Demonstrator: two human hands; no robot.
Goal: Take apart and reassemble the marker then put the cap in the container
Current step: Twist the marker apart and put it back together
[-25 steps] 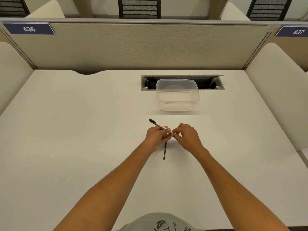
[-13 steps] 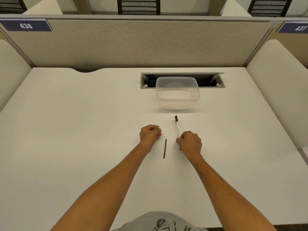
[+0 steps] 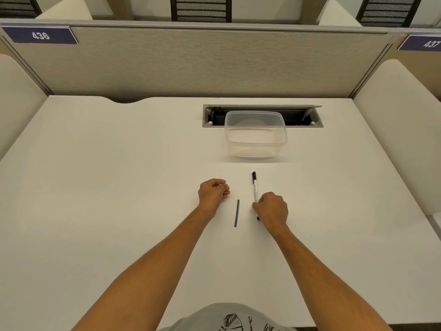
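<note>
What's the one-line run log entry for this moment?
left hand: fisted, contents hidden | right hand: on marker body on desk | black rod: lying between hands | container: empty

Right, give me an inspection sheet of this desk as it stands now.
Surface: white desk, with an open cable tray slot at the back.
Job's things: marker body lies flat, pointing away; thin black rod lies apart to its left; clear container upright and empty, lid off. Cap not separately identifiable.
Clutter: nothing seen.
Hands: left hand curled, whether it holds anything cannot be told; right hand closed on the marker's near end.
Cables: dark cable ends inside the slot, unclear.
Surroundings: beige partition, signs 436 and 437, chairs beyond.
</note>
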